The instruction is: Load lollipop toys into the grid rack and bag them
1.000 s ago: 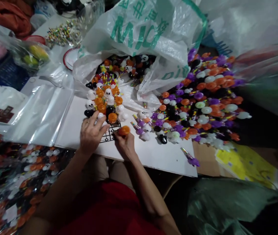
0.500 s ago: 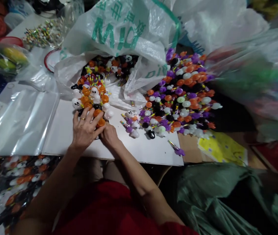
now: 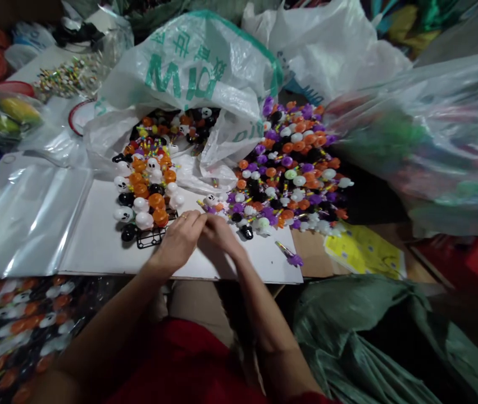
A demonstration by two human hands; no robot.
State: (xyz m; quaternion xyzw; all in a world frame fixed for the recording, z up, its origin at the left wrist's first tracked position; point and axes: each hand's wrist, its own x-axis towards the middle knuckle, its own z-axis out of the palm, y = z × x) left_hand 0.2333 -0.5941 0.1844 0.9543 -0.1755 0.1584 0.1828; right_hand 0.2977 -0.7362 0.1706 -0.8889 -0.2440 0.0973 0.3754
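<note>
My left hand (image 3: 182, 233) and my right hand (image 3: 222, 233) meet over the white board (image 3: 95, 252), fingers bent inward and closed together. Whatever they grip, if anything, is hidden behind the fingers. Just left of them lies a black plastic grid frame (image 3: 149, 238), partly covered by my left hand. Rows of Halloween figures stand packed over it: orange pumpkins (image 3: 160, 217), white skull heads (image 3: 123, 214) and black balls (image 3: 129, 232). Beyond and right of my hands spreads a loose heap of purple, orange, white and black figures (image 3: 289, 174) on short striped stems.
A white plastic bag (image 3: 239, 62) with green print gapes at the back, more figures inside. Clear plastic sheets (image 3: 32, 219) lie on the left. One purple figure (image 3: 294, 259) rests near the board's front right, beside a yellow packet (image 3: 365, 249). Green sacking (image 3: 348, 325) hangs at front right.
Both hands have moved right, off the rows of figures, and come together beside them. The front figures and part of the black grid frame now show. The view has shifted slightly.
</note>
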